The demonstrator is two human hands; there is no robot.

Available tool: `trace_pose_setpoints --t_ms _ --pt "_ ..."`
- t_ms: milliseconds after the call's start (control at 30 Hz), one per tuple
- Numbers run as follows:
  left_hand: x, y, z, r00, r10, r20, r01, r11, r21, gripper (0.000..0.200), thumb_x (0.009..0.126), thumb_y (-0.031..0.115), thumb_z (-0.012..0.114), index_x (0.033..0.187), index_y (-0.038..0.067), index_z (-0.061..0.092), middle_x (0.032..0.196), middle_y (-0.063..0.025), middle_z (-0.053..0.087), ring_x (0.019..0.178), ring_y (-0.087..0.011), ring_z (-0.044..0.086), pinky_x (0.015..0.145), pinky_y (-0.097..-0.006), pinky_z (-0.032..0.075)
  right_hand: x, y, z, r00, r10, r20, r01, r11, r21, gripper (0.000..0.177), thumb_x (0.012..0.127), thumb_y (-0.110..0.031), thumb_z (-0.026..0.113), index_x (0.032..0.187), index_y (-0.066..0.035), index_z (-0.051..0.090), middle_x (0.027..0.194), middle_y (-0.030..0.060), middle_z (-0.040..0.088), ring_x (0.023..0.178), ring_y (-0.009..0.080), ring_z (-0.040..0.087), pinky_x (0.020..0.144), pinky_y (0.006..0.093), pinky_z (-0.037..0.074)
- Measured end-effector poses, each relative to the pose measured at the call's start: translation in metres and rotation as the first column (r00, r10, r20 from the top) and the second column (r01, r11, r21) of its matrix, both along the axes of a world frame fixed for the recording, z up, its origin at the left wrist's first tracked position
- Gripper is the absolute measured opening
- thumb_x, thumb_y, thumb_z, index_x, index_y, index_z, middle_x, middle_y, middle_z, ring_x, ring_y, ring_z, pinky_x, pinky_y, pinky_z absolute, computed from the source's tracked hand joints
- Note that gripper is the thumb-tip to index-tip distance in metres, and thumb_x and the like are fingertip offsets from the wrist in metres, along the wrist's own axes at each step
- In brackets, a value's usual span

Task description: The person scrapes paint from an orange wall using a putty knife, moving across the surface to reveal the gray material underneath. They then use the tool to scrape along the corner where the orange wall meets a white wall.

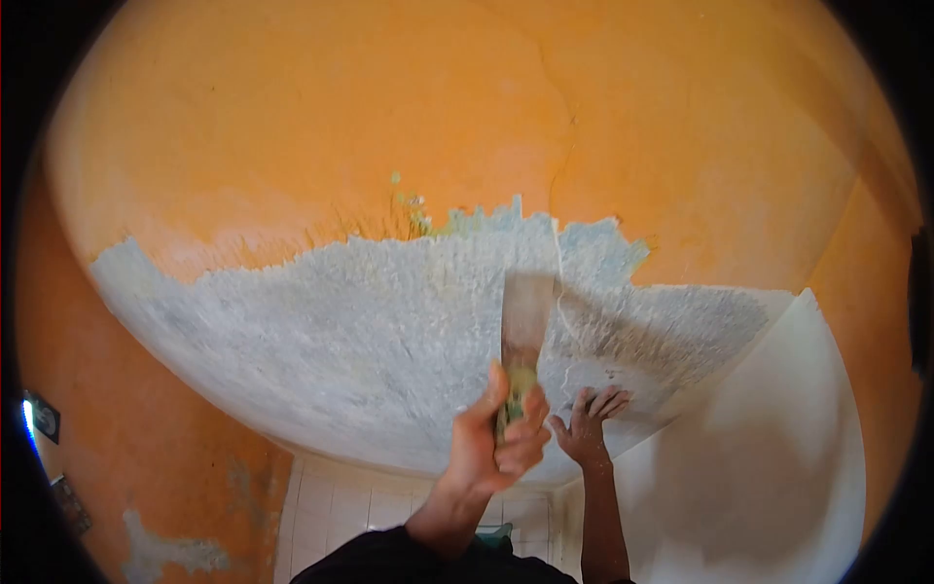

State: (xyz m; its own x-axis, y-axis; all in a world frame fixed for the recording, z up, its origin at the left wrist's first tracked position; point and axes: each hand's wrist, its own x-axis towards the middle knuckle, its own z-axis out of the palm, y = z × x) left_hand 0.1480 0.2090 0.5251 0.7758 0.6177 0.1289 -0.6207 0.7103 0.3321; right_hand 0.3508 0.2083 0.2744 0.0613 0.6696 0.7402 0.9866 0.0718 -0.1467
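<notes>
My left hand (491,438) is closed round the handle of a wide scraper (528,310), thumb along the left side and fingers curled over the right. The scraper's flat blade points upward and overlaps the bare grey patch (341,321) of the wall, below the ragged paint edge. Lower on that grey surface, to the right of the scraper, rests my right hand (588,435), fingers spread and dusted with pale powder. Orange paint (389,107) covers the wall above the patch. A thin crack runs down through the paint into the grey area.
Side walls in orange flank the work, the left one (146,389) with a peeled spot low down. At right, a pale curved surface (769,448) stands beside the grey patch. White floor tiles (326,506) show below. Dark objects (44,419) hang at the far left.
</notes>
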Motion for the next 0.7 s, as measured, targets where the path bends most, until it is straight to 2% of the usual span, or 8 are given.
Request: trace_pose_setpoints --t_ms 67,167,200,300,400,533,633,700 --pt "0.002 0.006 0.013 1.000 0.025 0.018 -0.026 0.998 0.053 0.053 0.096 0.056 0.032 0.083 0.006 0.046 0.058 0.0030 0.035 0.041 -0.0044 0.026 0.034 -0.0190 0.020 -0.006 -0.001 -0.002 1.000 -0.017 0.001 0.017 1.000 -0.012 0.090 0.084 -0.050 0.060 0.147 -0.009 0.011 0.147 0.0304 -0.019 0.127 0.0642 -0.017 0.092 0.0792 -0.002" --pt "0.007 -0.012 -0.030 0.997 0.032 -0.069 -0.034 0.999 -0.025 0.052 0.096 0.055 0.031 0.084 0.007 0.046 0.059 0.0031 0.035 0.041 -0.0041 0.025 0.034 -0.0190 0.020 0.003 0.001 0.000 1.000 -0.003 -0.010 0.003 1.000 0.012 0.088 0.085 -0.050 0.059 0.147 -0.010 0.010 0.148 0.0288 -0.020 0.128 0.0613 -0.020 0.093 0.0775 -0.005" --pt "0.010 -0.009 -0.031 0.996 0.044 -0.084 -0.042 0.999 0.023 0.052 0.096 0.055 0.031 0.084 0.007 0.046 0.059 0.0032 0.034 0.041 -0.0040 0.024 0.034 -0.0189 0.019 0.003 0.001 0.001 1.000 0.005 -0.011 -0.005 1.000 0.021 0.088 0.086 -0.049 0.059 0.148 -0.011 0.009 0.148 0.0281 -0.020 0.128 0.0606 -0.021 0.094 0.0770 -0.006" --pt "0.016 -0.003 0.007 0.992 0.070 -0.106 -0.059 0.993 0.103 0.051 0.096 0.055 0.031 0.084 0.008 0.046 0.059 0.0035 0.034 0.041 -0.0040 0.024 0.034 -0.0188 0.019 -0.006 0.001 -0.001 0.998 0.032 -0.052 -0.031 0.999 0.014 0.089 0.086 -0.049 0.059 0.149 -0.013 0.007 0.149 0.0262 -0.021 0.129 0.0596 -0.022 0.094 0.0762 -0.007" --pt "0.012 -0.012 -0.021 0.990 0.059 -0.131 -0.056 0.998 0.027 0.050 0.097 0.055 0.030 0.085 0.008 0.046 0.059 0.0034 0.034 0.041 -0.0041 0.024 0.034 -0.0191 0.020 0.000 -0.004 0.004 0.999 0.022 -0.024 -0.022 1.000 0.018 0.090 0.086 -0.048 0.060 0.149 -0.015 0.006 0.149 0.0248 -0.021 0.129 0.0590 -0.023 0.094 0.0759 -0.008" --pt "0.027 -0.003 0.004 0.999 0.023 -0.035 -0.020 0.995 0.095 0.051 0.096 0.056 0.030 0.085 0.008 0.045 0.059 0.0031 0.034 0.041 -0.0043 0.025 0.035 -0.0192 0.021 -0.002 0.000 -0.001 0.998 0.019 -0.057 -0.019 1.000 0.006 0.090 0.086 -0.048 0.059 0.149 -0.015 0.005 0.150 0.0242 -0.020 0.129 0.0586 -0.022 0.094 0.0761 -0.008" --pt "0.025 -0.013 -0.024 0.997 -0.007 -0.081 0.006 1.000 -0.008 0.051 0.096 0.057 0.031 0.084 0.009 0.045 0.059 0.0030 0.034 0.042 -0.0048 0.025 0.035 -0.0197 0.020 -0.003 0.001 0.000 0.999 0.012 -0.039 -0.011 0.999 0.032 0.089 0.086 -0.048 0.059 0.149 -0.014 0.006 0.150 0.0241 -0.020 0.129 0.0591 -0.022 0.095 0.0759 -0.008" --pt "0.027 -0.013 -0.018 0.998 -0.056 -0.016 0.056 0.998 -0.001 0.051 0.096 0.057 0.030 0.084 0.009 0.044 0.059 0.0029 0.034 0.042 -0.0051 0.025 0.035 -0.0201 0.020 -0.001 0.005 -0.008 0.998 0.021 -0.062 -0.019 1.000 0.023 0.084 0.088 -0.044 0.057 0.148 -0.013 0.008 0.150 0.0241 -0.020 0.128 0.0606 -0.022 0.095 0.0759 -0.008"
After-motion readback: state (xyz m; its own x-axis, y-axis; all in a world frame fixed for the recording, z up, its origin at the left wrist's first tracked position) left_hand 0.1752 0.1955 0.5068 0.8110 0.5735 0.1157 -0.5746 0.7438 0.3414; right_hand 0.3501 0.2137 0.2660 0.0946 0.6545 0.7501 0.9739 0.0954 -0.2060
